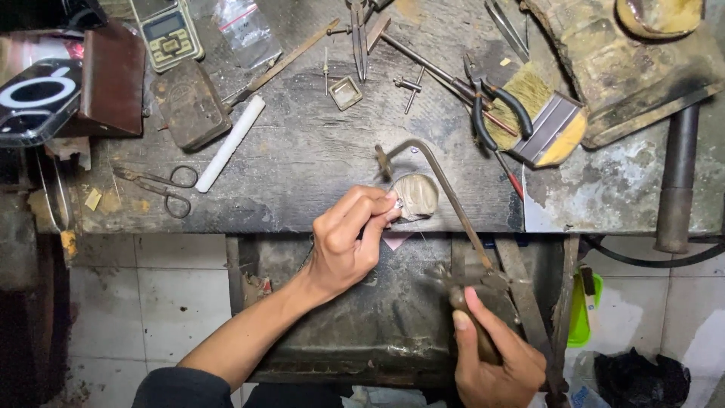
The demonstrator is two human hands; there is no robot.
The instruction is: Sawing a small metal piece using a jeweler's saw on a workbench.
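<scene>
The left hand pinches a small metal piece against the worn wooden peg at the surface edge. The right hand grips the saw handle, frame over the piece. Sawing looks underway; no finished cut is visible.

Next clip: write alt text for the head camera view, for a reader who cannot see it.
Left hand pinches a small shiny piece against a worn wooden bench peg, while the right hand grips the dark handle of a metal-framed jeweller's saw. Scissors, black-handled pliers and a flat paintbrush lie on the scarred dark workbench.
</scene>
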